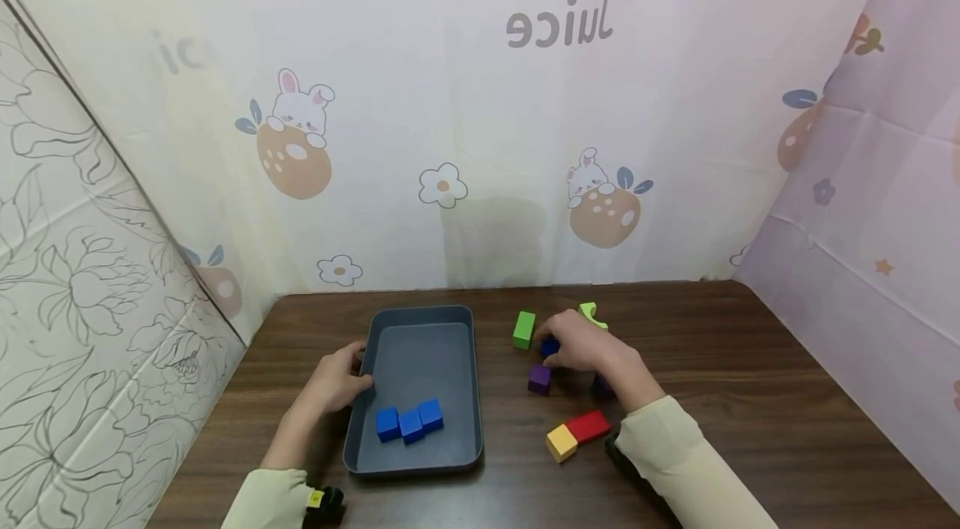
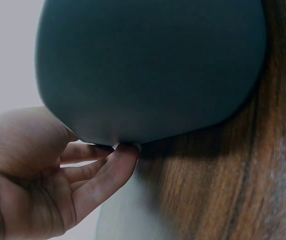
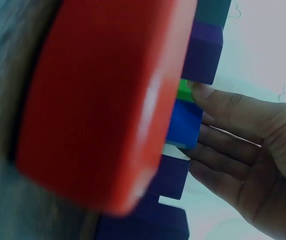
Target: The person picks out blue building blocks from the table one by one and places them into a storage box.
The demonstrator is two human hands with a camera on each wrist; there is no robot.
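My left hand (image 1: pixel 336 379) holds the left rim of a dark grey tray (image 1: pixel 422 462), with the thumb over the edge and the other fingers outside. In the left wrist view, fingertips press against the tray's wall (image 2: pixel 152 75). Three blue cubes (image 1: pixel 411 426) sit in the tray's near half. To the right of the tray, my right hand (image 1: pixel 581 343) pinches another blue block (image 3: pixel 185 122) between thumb and fingers, low among the loose blocks. A purple cube (image 1: pixel 538 379) stands just in front of that hand, and a green block (image 1: pixel 524 330) lies to its left.
A light green arched block (image 1: pixel 590 314) is behind the right hand. Another purple block (image 1: pixel 602 386) lies partly under the right wrist. A red block (image 1: pixel 588 426) and a yellow block (image 1: pixel 561 442) lie nearer. A printed curtain (image 1: pixel 480 246) borders the wooden table (image 1: pixel 787 396).
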